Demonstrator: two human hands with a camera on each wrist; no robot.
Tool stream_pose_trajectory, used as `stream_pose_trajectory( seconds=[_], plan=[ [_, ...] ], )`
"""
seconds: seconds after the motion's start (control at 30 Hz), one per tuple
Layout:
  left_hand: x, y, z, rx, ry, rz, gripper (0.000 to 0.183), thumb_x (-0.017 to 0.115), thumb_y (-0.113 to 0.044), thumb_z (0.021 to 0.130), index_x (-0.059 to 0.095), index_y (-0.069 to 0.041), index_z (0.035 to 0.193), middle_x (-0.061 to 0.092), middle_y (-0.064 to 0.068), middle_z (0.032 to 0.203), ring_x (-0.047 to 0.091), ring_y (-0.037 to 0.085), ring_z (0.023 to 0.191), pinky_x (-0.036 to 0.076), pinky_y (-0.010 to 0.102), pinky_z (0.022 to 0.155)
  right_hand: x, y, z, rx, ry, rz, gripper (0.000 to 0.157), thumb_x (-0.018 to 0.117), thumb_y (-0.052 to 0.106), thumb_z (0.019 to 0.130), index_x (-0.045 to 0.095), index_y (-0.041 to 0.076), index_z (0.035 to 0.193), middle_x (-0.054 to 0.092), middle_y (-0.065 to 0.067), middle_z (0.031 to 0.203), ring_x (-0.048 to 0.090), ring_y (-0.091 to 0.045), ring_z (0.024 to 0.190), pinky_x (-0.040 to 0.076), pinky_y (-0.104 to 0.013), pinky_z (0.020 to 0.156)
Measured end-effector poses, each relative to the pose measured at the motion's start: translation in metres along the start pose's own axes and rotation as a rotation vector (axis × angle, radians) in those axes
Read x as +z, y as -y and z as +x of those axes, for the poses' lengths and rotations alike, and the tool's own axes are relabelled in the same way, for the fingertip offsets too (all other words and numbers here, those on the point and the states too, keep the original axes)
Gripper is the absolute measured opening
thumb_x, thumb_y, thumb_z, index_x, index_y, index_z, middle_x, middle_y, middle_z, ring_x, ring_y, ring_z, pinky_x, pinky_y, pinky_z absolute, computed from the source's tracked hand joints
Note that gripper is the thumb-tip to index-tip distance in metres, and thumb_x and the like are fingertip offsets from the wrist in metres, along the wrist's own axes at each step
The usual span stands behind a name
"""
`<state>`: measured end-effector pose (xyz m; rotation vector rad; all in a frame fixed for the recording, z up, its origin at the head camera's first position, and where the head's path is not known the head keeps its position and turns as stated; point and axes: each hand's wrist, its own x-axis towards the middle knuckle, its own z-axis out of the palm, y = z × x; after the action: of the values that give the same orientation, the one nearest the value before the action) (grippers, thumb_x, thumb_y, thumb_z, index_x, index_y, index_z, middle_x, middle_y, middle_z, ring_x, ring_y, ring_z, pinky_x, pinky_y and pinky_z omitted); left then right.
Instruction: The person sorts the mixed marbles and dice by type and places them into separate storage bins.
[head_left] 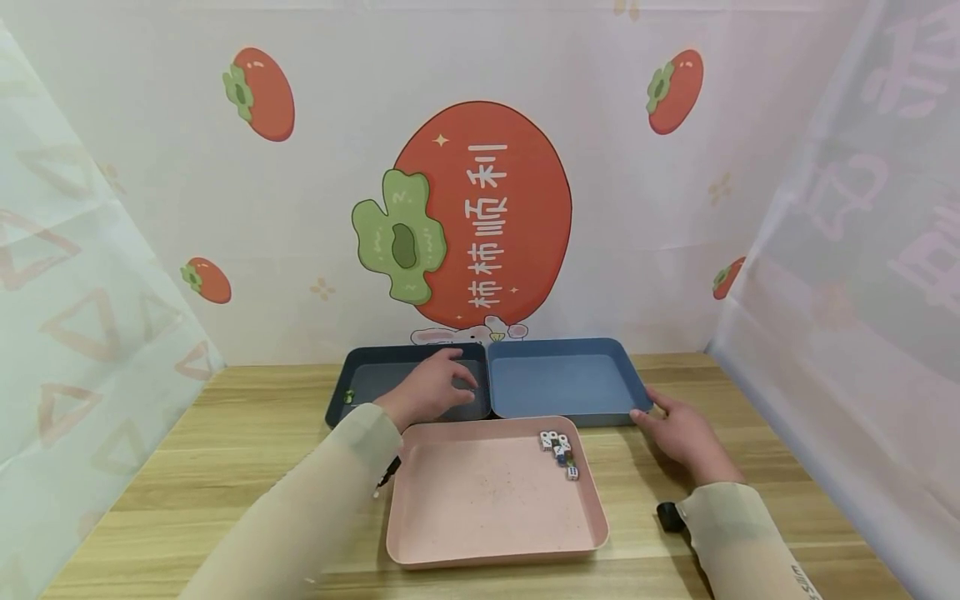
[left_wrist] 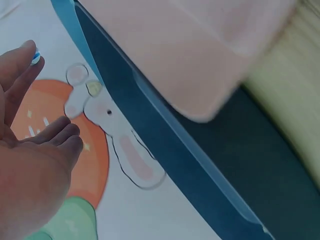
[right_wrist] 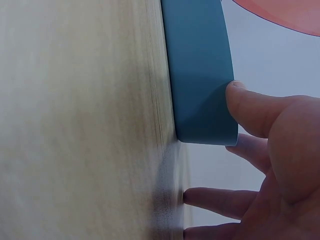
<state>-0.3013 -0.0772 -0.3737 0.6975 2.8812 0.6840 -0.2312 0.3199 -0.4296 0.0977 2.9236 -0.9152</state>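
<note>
Indeed, the left grip (head_left: pixel 430 390) pinches a blue-white piece (left_wrist: pixel 36 57) between fingertips (left_wrist: pixel 28 48).

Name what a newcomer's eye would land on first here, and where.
Probably the big red persimmon printed in the middle of the backdrop. Next, the left hand over the dark tray, pinching a small blue-and-white piece, and the right hand holding the blue tray at its near right corner. Then the white dice bunched toward the pink tray's far right corner.

Bright head view; dimmer, bluish wrist views.
</note>
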Motion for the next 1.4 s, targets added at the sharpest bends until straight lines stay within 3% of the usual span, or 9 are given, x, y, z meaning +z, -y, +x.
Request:
stream_pose_trajectory(
  seconds=[0.3,0.7,0.97,1.07,1.23,1.4],
  plan=[
    [-0.01,0.032,-0.004,-0.046,-0.05,-0.02,0.016,0.074,-0.02,0.092,0.078,-0.012,0.105,0.035,0.018,0.155,0.033,0.036,0.142,0.034,0.05,0.11,0.0,0.0,-0.001,-0.004,-0.006,-0.006,0.078,0.049,0.052,0.101,0.026,0.001,0.156,0.036,-0.038,0.145,0.036,-0.057,0.13,0.033,-0.069,0.101],
    [-0.009,0.075,-0.014,-0.084,-0.092,0.035,0.011,0.074,-0.015,0.089,0.075,-0.01,0.099,0.038,0.027,0.15,0.043,0.042,0.134,0.039,0.052,0.106,-0.003,0.004,-0.002,-0.014,-0.019,-0.013,0.077,0.051,0.05,0.102,0.028,0.0,0.155,0.037,-0.038,0.144,0.036,-0.057,0.13,0.032,-0.069,0.102],
    [-0.015,0.109,-0.026,-0.087,-0.124,0.102,0.009,0.072,-0.01,0.087,0.075,-0.006,0.095,0.046,0.032,0.141,0.035,0.044,0.137,0.036,0.054,0.107,0.0,0.002,0.001,-0.003,-0.012,-0.002,0.078,0.05,0.051,0.101,0.027,0.002,0.156,0.036,-0.037,0.146,0.034,-0.057,0.132,0.03,-0.069,0.103],
    [-0.018,0.12,-0.03,-0.084,-0.137,0.132,0.009,0.072,-0.008,0.086,0.075,-0.004,0.094,0.058,0.028,0.129,0.035,0.044,0.137,0.037,0.052,0.107,0.001,0.002,0.002,0.0,-0.011,0.0,0.078,0.05,0.052,0.101,0.027,0.002,0.156,0.035,-0.037,0.146,0.033,-0.057,0.132,0.03,-0.069,0.103],
    [-0.024,0.127,-0.036,-0.079,-0.11,0.183,0.011,0.071,-0.004,0.086,0.075,0.0,0.096,0.073,0.011,0.097,0.032,0.046,0.138,0.032,0.051,0.111,0.001,0.002,0.001,0.004,-0.005,0.0,0.079,0.051,0.053,0.101,0.026,0.002,0.156,0.035,-0.037,0.146,0.034,-0.057,0.132,0.031,-0.069,0.102],
    [-0.028,0.129,-0.038,-0.112,-0.092,0.224,0.019,0.071,-0.008,0.089,0.073,0.001,0.105,0.071,0.015,0.108,0.03,0.046,0.139,0.03,0.052,0.112,0.001,0.001,0.0,0.007,-0.003,0.0,0.079,0.05,0.052,0.101,0.026,0.002,0.156,0.035,-0.037,0.146,0.034,-0.057,0.132,0.031,-0.069,0.102]
  ],
)
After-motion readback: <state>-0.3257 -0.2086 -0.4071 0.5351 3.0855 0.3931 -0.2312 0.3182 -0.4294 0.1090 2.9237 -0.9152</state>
